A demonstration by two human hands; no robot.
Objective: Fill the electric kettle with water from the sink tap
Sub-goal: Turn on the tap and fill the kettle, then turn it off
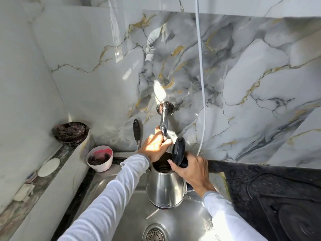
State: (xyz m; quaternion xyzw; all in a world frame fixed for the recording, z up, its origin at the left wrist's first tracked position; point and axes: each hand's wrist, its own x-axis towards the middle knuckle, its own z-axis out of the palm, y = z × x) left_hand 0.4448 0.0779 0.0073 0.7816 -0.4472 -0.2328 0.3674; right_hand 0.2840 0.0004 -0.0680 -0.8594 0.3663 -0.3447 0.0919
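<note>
A stainless steel electric kettle [165, 186] is held over the steel sink [111, 190], its black lid [178, 151] flipped up and its mouth open under the tap. My right hand [191, 169] grips the kettle's black handle. A chrome tap [164, 119] sticks out of the marble wall above the kettle. My left hand [155, 145] is closed around the tap's lower end, hiding the outlet. No stream of water is visible.
A white bowl [100, 158] with dark contents stands at the sink's back left corner. A dark bowl [70, 133] sits on the left ledge. A black-handled utensil [136, 132] leans on the wall. A white cord [201, 75] hangs down the wall. Black countertop [269, 188] lies to the right.
</note>
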